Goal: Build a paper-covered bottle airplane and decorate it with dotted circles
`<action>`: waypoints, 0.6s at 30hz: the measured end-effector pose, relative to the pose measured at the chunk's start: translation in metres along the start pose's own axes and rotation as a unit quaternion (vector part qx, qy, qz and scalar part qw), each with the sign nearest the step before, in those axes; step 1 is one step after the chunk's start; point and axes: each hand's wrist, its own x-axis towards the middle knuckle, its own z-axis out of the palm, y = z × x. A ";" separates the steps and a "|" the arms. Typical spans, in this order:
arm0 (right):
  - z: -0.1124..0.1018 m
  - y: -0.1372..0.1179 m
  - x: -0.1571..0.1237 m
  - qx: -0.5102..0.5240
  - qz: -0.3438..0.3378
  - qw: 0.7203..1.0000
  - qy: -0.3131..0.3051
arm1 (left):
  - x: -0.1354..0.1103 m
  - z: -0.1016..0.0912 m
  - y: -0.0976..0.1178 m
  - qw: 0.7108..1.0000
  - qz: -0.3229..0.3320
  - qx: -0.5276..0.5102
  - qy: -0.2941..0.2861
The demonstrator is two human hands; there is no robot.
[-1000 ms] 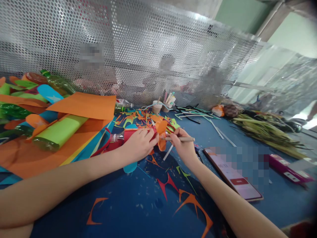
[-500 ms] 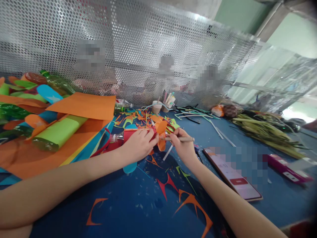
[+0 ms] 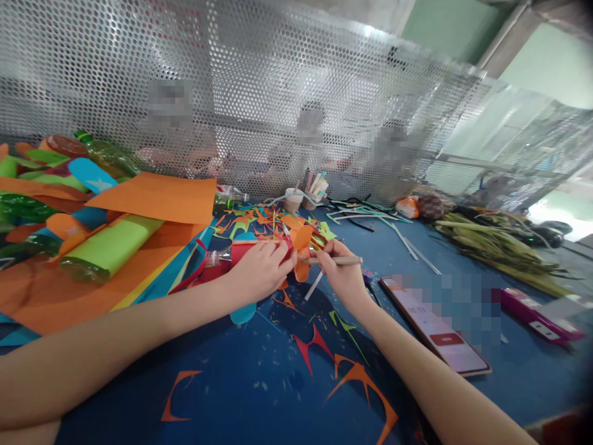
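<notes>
A clear plastic bottle wrapped in red paper lies on its side, its neck to the left. My left hand is closed over its red body and steadies it. Blue rounded paper pieces stick out from its side. At its right end stands an orange petal-shaped paper piece, close to my left fingertips. My right hand pinches a thin, pale brush-like stick, whose tip reaches the orange piece. The tip itself is too small to make out.
Coloured paper sheets and paper-covered bottles crowd the left. Paper scraps litter the blue table. Small cups stand by the perforated metal screen, people behind it. A phone and a bundle of dried leaves are right.
Almost nothing differs. Both hands keep their grip, and the stick in my right hand has shifted only very slightly against the orange piece.
</notes>
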 end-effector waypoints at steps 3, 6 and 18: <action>0.000 0.000 0.000 0.016 0.007 1.000 0.002 | 0.000 -0.001 0.000 1.000 0.001 0.000 -0.003; 0.000 -0.002 0.000 0.041 0.011 0.999 0.010 | -0.001 0.000 0.000 1.000 -0.001 -0.005 -0.003; 0.000 0.000 0.001 0.042 0.017 0.999 0.007 | 0.000 0.000 0.000 1.000 0.000 -0.006 -0.003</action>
